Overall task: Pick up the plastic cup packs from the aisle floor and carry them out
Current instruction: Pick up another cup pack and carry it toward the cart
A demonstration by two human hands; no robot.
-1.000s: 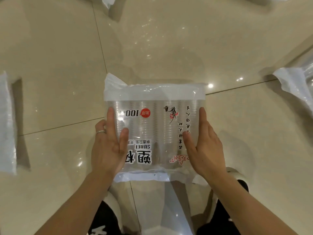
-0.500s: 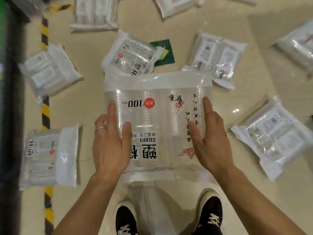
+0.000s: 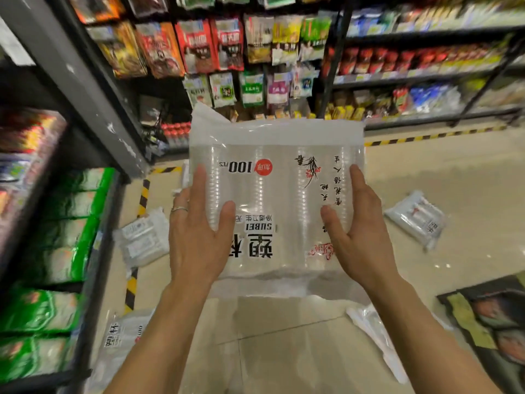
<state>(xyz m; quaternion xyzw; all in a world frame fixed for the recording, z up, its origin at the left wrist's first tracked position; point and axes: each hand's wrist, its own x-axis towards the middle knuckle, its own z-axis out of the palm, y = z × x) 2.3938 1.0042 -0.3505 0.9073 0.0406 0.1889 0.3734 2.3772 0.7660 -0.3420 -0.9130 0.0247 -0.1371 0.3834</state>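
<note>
The left hand (image 3: 199, 237) and the right hand (image 3: 360, 237) are apart, one at each side of a clear cup pack (image 3: 278, 200), and they clamp it between them: thumb and forefinger lie on the printed top face, and the other fingers wrap round the side edges, mostly out of sight. A thin ring (image 3: 179, 209) sits on a finger of the left hand. The cup pack is up off the floor (image 3: 298, 351), held roughly flat in front of the person. Stacked clear cups show through the film, and "100 PCS" and a red dot sit toward the far end. Just left of the left hand a second pack (image 3: 143, 240) lies on the pale tiles beside a strip of yellow-and-black tape (image 3: 143, 194). A third pack (image 3: 125, 336) lies under the left forearm, close to the foot of the left shelf (image 3: 51, 223), which holds green bags. Well to the right of the right hand a fourth pack (image 3: 416, 218) lies on the floor. Under the right forearm there is some white plastic wrap (image 3: 375, 336); I cannot tell whether it is a full pack. Nearer the right corner a dark-edged printed sheet (image 3: 488, 322) lies flat on the floor. Beyond the hands stand racks of hanging snack packets (image 3: 255, 52) and blurred shelves of goods
</note>
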